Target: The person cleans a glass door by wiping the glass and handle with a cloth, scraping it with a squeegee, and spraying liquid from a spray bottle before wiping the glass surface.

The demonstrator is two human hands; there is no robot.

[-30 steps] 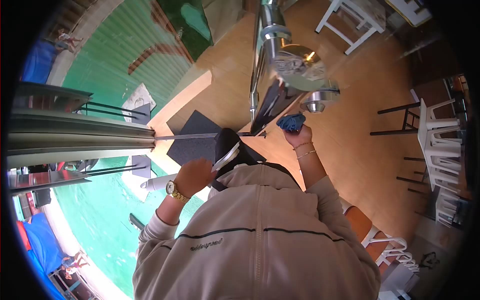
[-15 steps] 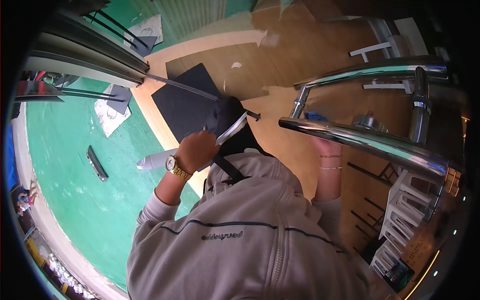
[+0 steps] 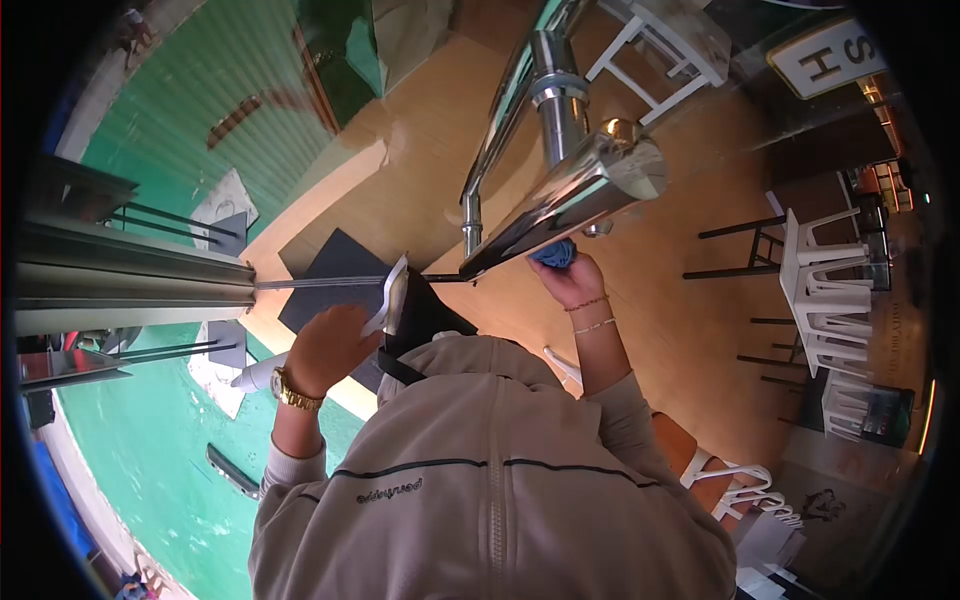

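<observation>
My right hand (image 3: 578, 282) is closed around a crumpled blue cloth (image 3: 556, 254), just below the near bar of a shiny chrome door handle (image 3: 560, 200). My left hand (image 3: 330, 350), with a gold watch at the wrist, has its fingers curled. A white curved strip (image 3: 392, 295) meets its fingers, and a pale grey tube-like piece (image 3: 262, 374) shows behind the wrist. Whether these are one thing I cannot tell; the hand hides the part between. Dark cloth or clothing (image 3: 422, 312) lies beside the strip.
A metal door frame (image 3: 140, 280) stands at the left, with a black mat (image 3: 335, 250) under its edge. Green floor (image 3: 140, 440) lies left, tan floor (image 3: 650, 320) right. White chairs (image 3: 830, 290) and a white stool (image 3: 665, 55) stand at the right.
My view has turned, so the chrome handle now appears higher and further left. The blue cloth, mostly behind the bar before, shows below it in my right hand. My left hand appears further left.
</observation>
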